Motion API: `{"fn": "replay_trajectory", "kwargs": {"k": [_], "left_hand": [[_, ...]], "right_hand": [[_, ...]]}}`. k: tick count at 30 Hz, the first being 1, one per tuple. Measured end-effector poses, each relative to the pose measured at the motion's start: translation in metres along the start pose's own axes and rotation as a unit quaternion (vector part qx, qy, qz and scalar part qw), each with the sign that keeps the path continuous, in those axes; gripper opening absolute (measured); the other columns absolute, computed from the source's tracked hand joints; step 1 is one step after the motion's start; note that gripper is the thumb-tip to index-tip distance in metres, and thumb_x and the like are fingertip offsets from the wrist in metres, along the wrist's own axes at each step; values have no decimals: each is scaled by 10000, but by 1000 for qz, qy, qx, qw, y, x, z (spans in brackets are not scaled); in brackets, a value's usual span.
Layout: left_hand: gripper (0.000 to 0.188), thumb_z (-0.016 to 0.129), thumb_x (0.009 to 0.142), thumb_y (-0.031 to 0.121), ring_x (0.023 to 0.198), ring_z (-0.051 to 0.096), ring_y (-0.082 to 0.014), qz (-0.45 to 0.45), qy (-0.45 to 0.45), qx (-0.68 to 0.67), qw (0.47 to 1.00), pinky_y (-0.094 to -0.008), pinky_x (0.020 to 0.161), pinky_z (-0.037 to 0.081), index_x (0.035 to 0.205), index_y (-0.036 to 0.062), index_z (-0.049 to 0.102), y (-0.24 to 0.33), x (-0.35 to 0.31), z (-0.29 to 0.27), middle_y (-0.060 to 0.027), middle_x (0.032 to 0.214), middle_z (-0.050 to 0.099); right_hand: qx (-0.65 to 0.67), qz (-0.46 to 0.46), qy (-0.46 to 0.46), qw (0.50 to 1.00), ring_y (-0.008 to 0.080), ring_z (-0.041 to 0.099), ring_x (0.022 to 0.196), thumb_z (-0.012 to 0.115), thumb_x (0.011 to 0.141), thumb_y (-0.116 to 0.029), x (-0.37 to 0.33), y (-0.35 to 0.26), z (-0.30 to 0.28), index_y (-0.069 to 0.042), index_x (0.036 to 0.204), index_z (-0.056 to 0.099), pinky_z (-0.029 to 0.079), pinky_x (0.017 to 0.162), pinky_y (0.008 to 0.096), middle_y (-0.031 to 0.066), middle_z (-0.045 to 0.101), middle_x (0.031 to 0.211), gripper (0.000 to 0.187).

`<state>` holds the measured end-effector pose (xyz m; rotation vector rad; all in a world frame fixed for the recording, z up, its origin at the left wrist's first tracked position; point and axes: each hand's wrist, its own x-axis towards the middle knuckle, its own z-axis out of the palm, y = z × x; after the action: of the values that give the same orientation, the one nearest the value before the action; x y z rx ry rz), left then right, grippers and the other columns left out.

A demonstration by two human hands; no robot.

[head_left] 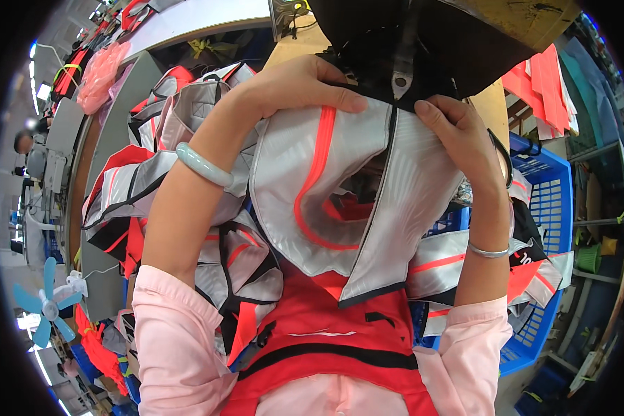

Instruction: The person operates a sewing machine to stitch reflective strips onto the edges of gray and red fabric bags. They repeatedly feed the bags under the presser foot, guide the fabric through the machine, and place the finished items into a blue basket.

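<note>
A silver-grey fabric piece with a coral stripe and black edging hangs in front of me, its lower part over my red apron. My left hand is closed on its upper left edge, the thumb lying on top and some fingers hidden behind. At the upper right edge, my right hand pinches the same piece between thumb and fingers. Between the hands, its black top edge lies at a dark machine, right below a metal bar with a hole in its end.
Similar grey and coral fabric pieces are heaped on my left. More hang over a blue plastic basket on my right. Coral strips lie beyond it. A blue fan stands at far left.
</note>
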<state>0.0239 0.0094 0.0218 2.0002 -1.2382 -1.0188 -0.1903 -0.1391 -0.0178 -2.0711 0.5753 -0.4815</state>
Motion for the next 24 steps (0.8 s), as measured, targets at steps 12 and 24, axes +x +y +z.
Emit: {"fn": "replay_trajectory", "kwargs": {"k": [12, 24], "left_hand": [[395, 777, 774, 301, 771, 626, -91, 13, 12, -22, 1000, -227, 725, 494, 1003, -14, 713, -4, 4, -1, -41, 894, 699], [357, 663, 871, 326, 772, 533, -91, 104, -83, 93, 987, -276, 707, 444, 984, -12, 647, 8, -47, 7, -51, 764, 583]], "right_hand": [[7, 21, 9, 1000, 57, 364, 621, 597, 922, -382, 4, -3, 0, -7, 823, 627, 311, 550, 260, -53, 432, 628, 389], [-45, -74, -215, 973, 196, 616, 708, 684, 828, -194, -99, -29, -20, -11, 857, 674, 489, 696, 298, 59, 613, 723, 186]]}}
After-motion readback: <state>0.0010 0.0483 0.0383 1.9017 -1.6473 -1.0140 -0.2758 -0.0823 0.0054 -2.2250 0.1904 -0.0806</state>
